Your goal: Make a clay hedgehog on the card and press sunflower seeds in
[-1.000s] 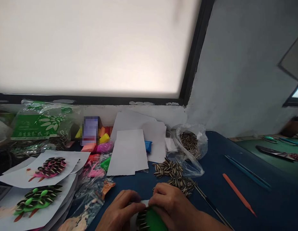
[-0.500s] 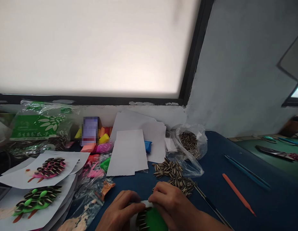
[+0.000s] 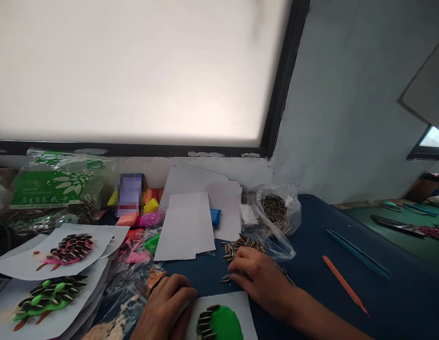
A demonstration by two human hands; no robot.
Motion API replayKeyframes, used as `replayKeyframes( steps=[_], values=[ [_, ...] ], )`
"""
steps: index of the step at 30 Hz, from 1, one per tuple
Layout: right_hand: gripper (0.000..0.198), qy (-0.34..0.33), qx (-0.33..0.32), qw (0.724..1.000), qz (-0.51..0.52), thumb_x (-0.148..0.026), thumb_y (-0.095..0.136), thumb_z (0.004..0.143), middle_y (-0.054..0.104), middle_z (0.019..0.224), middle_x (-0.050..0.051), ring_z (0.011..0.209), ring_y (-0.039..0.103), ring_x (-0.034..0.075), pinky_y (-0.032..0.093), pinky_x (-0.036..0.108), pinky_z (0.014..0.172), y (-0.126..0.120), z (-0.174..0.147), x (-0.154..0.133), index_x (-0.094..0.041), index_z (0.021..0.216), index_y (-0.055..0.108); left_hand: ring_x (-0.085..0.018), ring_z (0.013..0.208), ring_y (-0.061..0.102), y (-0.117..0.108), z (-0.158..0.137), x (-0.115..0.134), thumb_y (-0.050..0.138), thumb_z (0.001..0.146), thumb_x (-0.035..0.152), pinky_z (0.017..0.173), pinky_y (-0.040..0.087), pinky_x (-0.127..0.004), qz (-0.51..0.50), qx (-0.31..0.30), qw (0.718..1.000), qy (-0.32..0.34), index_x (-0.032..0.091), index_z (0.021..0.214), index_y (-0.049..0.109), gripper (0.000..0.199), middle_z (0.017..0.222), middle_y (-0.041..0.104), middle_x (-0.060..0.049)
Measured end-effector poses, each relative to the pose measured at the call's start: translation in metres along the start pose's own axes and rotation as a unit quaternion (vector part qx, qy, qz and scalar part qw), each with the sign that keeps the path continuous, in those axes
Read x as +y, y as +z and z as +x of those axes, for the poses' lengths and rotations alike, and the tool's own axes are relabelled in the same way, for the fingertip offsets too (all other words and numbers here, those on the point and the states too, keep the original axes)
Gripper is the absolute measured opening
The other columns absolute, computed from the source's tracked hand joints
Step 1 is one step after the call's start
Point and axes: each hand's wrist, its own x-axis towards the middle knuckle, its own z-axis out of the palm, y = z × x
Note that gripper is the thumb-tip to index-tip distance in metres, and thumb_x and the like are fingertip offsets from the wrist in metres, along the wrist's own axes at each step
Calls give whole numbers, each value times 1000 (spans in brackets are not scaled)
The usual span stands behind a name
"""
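My left hand lies at the left edge of a white paper card, fingers bent and closed against it. On the card is a flat green clay shape with a row of sunflower seeds along its left side. My right hand is at the loose pile of sunflower seeds, its fingers curled together among them. What lies between its fingertips is hidden. A single seed lies by the thumb.
Left are finished seed-and-clay pictures, one pink and one green. Clay packets and blank paper sheets lie behind. A plastic bag of seeds, blue tweezers and an orange clay tool are right.
My right hand has left the green clay and moved up and right to the seed pile. The paper card shows more fully now, while my left hand has shifted slightly left beside it.
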Motion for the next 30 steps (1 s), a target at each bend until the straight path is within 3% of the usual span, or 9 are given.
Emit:
replayKeyframes(
  steps=[7, 14, 20, 23, 26, 30],
  values=[
    [10, -10, -35, 998, -60, -3, 66, 86, 65, 95, 8, 85, 62, 19, 49, 28, 74, 10, 7, -4, -13, 87, 67, -20, 80, 58, -4, 13, 1, 52, 83, 11, 72, 43, -30, 36, -93, 995, -16, 21, 78, 60, 14, 85, 62, -2],
    [9, -41, -32, 994, -98, -4, 64, 85, 65, 94, 10, 85, 60, 23, 46, 33, 74, 8, 16, -4, -13, 84, 63, -19, 76, 58, -6, 33, 0, 48, 82, 6, 69, 38, -28, 76, -145, 985, -58, 19, 74, 60, 19, 77, 62, -1],
    [16, -15, 28, 997, -76, -2, 52, 89, 63, 83, 4, 72, 58, 16, 41, 26, 64, -14, 17, -1, -16, 86, 59, -19, 73, 60, -3, 44, -10, 48, 79, 5, 65, 38, -26, 81, -126, 986, -74, 20, 73, 59, 20, 76, 63, 0],
    [19, -19, 37, 998, -52, -2, 48, 89, 63, 83, 3, 68, 57, 14, 41, 24, 61, -14, 10, 1, -17, 89, 60, -21, 78, 61, 1, 43, -12, 47, 79, 5, 68, 42, -29, 57, -94, 993, -45, 20, 78, 60, 20, 83, 63, -2],
    [20, -21, 47, 998, 32, -4, 47, 89, 65, 84, 4, 74, 60, 16, 44, 26, 65, -10, 4, -2, -16, 87, 62, -22, 85, 61, 7, 38, -9, 40, 87, 8, 74, 46, -32, 10, -30, 999, 22, 21, 91, 64, 28, 90, 63, -6],
    [15, 19, -5, 982, 190, -11, 52, 89, 66, 83, 5, 72, 60, 16, 46, 26, 64, -9, -3, -10, -15, 95, 64, -20, 78, 61, 15, 33, -7, 38, 92, 14, 66, 47, -28, -54, -13, 996, 72, 21, 98, 68, 31, 87, 62, -7]
  ],
)
